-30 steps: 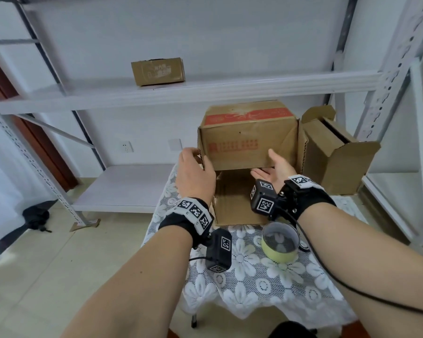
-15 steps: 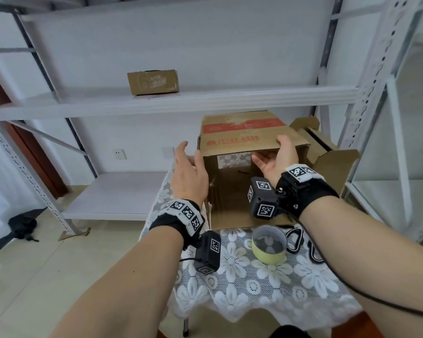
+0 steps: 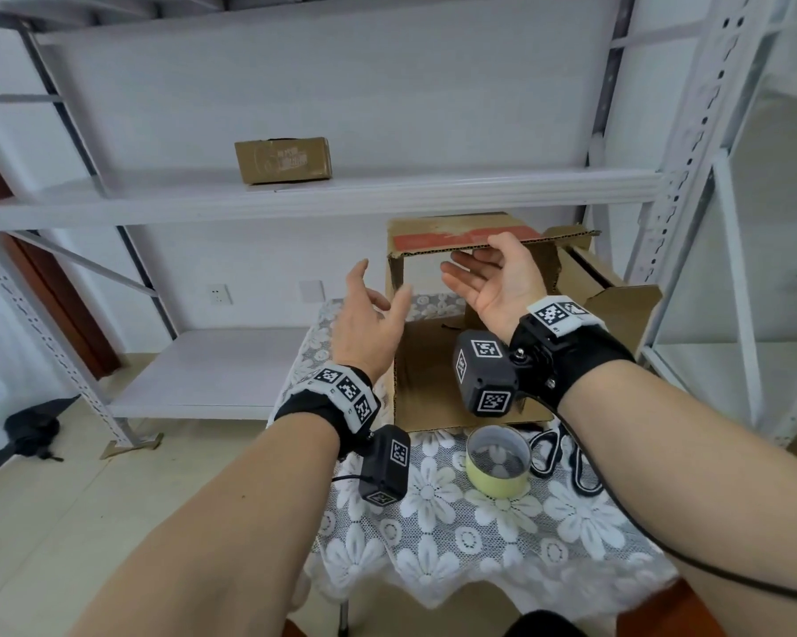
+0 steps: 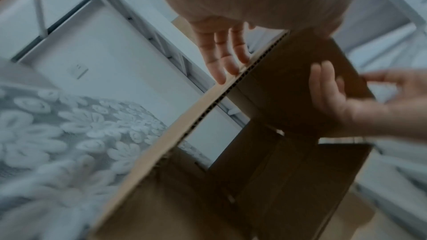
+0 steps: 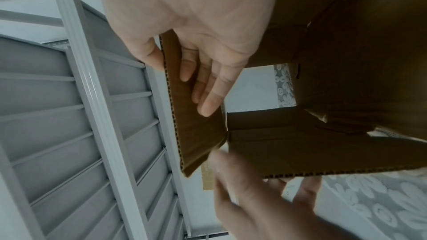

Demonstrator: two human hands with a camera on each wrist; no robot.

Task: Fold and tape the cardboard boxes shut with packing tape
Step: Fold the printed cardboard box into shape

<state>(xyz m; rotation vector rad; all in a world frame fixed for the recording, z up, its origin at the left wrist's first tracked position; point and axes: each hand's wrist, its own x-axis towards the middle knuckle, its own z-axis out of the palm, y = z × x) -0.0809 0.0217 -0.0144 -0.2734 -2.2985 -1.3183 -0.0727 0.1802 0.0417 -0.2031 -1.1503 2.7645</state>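
Observation:
A brown cardboard box (image 3: 433, 374) lies on its side on the lace-covered table (image 3: 479, 535), both ends open. Its upper flap (image 3: 438, 239), with a red stripe, is raised about level. My right hand (image 3: 493, 273) is palm up and pinches that flap's edge; in the right wrist view the thumb sits on the outside and the fingers (image 5: 205, 87) lie under it. My left hand (image 3: 373, 310) hovers with spread fingers at the box's left wall; its fingers (image 4: 219, 56) lie straight along the cardboard edge. A roll of packing tape (image 3: 497, 457) stands in front of the box.
Black-handled scissors (image 3: 548, 448) lie right of the tape. A second open box (image 3: 617, 305) stands behind and to the right. A small closed box (image 3: 282, 160) sits on the white shelf (image 3: 341, 200) just above. Metal rack posts flank the table.
The upper flap, hanging over the opening a second ago, has swung up to level with my right hand under it. My left hand left the box's side and spread its fingers.

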